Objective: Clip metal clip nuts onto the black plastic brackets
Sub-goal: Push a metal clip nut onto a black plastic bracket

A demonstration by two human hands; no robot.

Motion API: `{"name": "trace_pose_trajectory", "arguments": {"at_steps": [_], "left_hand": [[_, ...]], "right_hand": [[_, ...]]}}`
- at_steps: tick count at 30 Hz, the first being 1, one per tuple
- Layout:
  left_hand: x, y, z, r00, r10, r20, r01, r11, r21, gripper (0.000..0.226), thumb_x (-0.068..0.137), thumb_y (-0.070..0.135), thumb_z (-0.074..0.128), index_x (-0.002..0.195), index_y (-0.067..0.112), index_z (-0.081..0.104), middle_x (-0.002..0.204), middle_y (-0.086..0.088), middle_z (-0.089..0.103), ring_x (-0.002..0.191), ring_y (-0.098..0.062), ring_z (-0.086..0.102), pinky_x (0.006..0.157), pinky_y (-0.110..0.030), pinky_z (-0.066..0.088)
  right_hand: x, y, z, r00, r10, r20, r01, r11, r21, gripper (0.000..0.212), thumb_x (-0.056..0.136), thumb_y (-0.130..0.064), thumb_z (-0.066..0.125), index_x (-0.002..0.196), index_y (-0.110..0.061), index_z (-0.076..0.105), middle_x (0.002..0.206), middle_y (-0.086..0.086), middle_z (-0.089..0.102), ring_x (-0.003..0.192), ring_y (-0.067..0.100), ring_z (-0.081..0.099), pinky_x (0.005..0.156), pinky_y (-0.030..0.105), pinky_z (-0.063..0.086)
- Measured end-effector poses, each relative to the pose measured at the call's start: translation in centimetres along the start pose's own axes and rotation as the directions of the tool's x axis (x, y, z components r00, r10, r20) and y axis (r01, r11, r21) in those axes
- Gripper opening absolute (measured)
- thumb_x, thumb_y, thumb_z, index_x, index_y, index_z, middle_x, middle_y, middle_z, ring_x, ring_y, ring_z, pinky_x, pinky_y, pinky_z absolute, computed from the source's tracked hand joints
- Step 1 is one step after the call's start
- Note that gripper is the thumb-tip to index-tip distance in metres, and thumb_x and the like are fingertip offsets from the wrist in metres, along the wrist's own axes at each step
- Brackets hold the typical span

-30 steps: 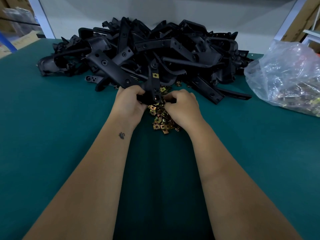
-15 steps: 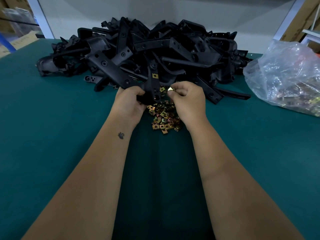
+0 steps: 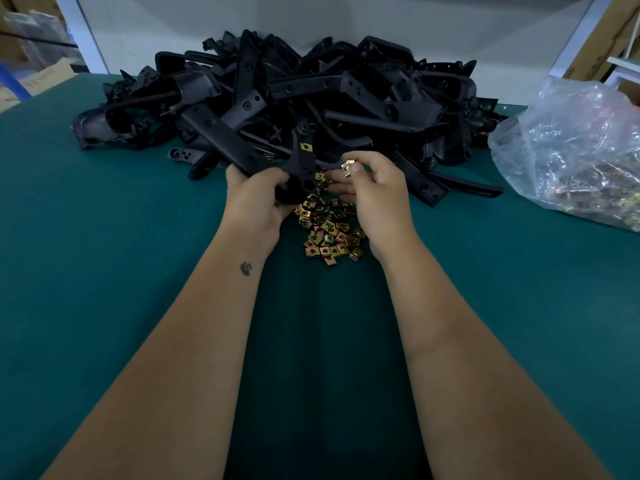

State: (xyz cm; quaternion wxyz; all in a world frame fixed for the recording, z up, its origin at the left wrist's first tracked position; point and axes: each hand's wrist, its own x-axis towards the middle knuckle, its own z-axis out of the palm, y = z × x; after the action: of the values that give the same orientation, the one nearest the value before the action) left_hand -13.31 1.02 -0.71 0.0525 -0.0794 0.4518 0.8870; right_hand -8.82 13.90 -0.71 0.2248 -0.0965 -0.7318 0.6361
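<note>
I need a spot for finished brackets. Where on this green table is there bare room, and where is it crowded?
Bare green table lies left of the left forearm, in front of the bracket pile. Another bare patch lies right of the right forearm, in front of the plastic bag. Crowded: the far edge under the pile, and between the hands, where loose clip nuts lie.

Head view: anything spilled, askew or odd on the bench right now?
Nothing stands out. The clip nuts lie in a loose heap, the brackets in a jumbled pile behind. The left hand holds one bracket with a nut already on it; the right hand pinches another nut.
</note>
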Motion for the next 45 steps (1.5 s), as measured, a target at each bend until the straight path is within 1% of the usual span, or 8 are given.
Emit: {"name": "trace_pose_trajectory", "arguments": {"at_steps": [6,9,12,17,24,31,38,45], "left_hand": [[0.2,-0.7,-1.2,0.952,0.299,0.069,-0.303,0.882,0.361,0.110,0.087,-0.008,0.061,0.152,0.053,-0.004,0.130,-0.001,0.061,0.108,-0.011,0.065,0.091,-0.039,0.058],[-0.4,-0.8,-0.8,0.885,0.393,0.249,-0.464,0.700,0.544,0.071,0.091,-0.013,0.050,0.136,0.042,0.051,0.141,0.008,0.054,0.111,0.014,0.054,0.094,-0.010,0.046],[-0.8,-0.8,-0.2,0.914,0.319,0.250,-0.402,0.638,0.656,0.055,0.094,-0.007,0.042,0.091,0.039,0.072,0.126,-0.001,0.063,0.105,-0.002,0.060,0.093,-0.022,0.049],[-1.2,-0.5,0.3,0.937,0.215,0.275,-0.328,0.813,0.482,0.027,0.093,0.007,0.059,0.079,0.025,0.075,0.093,-0.002,0.074,0.097,-0.019,0.068,0.092,-0.034,0.055],[-1.1,-0.7,-0.1,0.885,0.303,0.353,-0.455,0.721,0.523,0.012,0.093,0.016,0.067,0.085,0.024,0.071,0.095,0.001,0.071,0.101,-0.017,0.064,0.098,-0.038,0.051],[-0.4,0.5,-0.5,0.970,0.221,0.102,-0.242,0.926,0.289,0.014,0.096,0.017,0.065,0.084,0.021,0.070,0.100,-0.006,0.070,0.105,-0.029,0.066,0.101,-0.050,0.051],[-0.3,0.3,-0.3,0.983,0.129,0.131,-0.146,0.980,0.135,0.016,0.094,0.008,0.063,0.090,0.020,0.072,0.090,0.002,0.071,0.088,-0.013,0.067,0.074,-0.027,0.055],[-0.2,0.6,-0.6,0.985,0.063,0.160,-0.067,0.997,0.025,0.017,0.094,0.010,0.063,0.093,0.023,0.073,0.078,0.005,0.072,0.077,-0.011,0.070,0.067,-0.027,0.055]], "right_hand": [[-0.2,-0.2,0.3,0.999,-0.049,-0.004,0.049,0.999,0.006,0.029,0.102,-0.011,0.046,0.096,-0.030,0.066,0.102,-0.005,0.069,0.085,0.002,0.065,0.081,0.028,0.054],[-0.3,-0.2,0.4,0.998,-0.064,-0.022,0.064,0.998,0.000,0.027,0.098,-0.012,0.053,0.094,-0.032,0.071,0.098,-0.007,0.066,0.085,0.002,0.059,0.085,0.027,0.054],[-0.3,-0.5,0.4,1.000,-0.014,-0.010,0.015,0.993,0.114,0.021,0.095,-0.008,0.058,0.092,-0.025,0.071,0.083,-0.006,0.068,0.071,0.001,0.061,0.071,0.020,0.053],[-0.5,-0.8,0.9,1.000,0.002,0.006,-0.003,0.990,0.144,0.015,0.092,-0.002,0.062,0.090,-0.015,0.069,0.080,0.001,0.070,0.067,0.004,0.066,0.067,0.018,0.055],[-0.7,-0.6,1.0,0.999,-0.049,0.006,0.048,0.998,0.038,0.014,0.092,-0.005,0.063,0.088,-0.017,0.068,0.085,0.003,0.071,0.071,0.003,0.067,0.068,0.017,0.053],[0.1,-0.2,0.3,0.992,0.060,-0.114,-0.035,0.977,0.209,0.011,0.093,-0.002,0.060,0.093,-0.008,0.068,0.080,0.000,0.067,0.071,0.005,0.065,0.072,0.023,0.057],[0.0,-0.4,0.0,0.993,0.113,-0.043,-0.085,0.906,0.415,0.019,0.093,0.004,0.058,0.096,-0.009,0.072,0.078,0.003,0.068,0.071,0.010,0.064,0.070,0.023,0.054],[-0.1,-0.5,0.3,0.991,0.114,0.065,-0.131,0.912,0.388,0.014,0.093,0.001,0.060,0.094,-0.008,0.072,0.074,0.001,0.067,0.068,0.010,0.062,0.069,0.024,0.054]]}}
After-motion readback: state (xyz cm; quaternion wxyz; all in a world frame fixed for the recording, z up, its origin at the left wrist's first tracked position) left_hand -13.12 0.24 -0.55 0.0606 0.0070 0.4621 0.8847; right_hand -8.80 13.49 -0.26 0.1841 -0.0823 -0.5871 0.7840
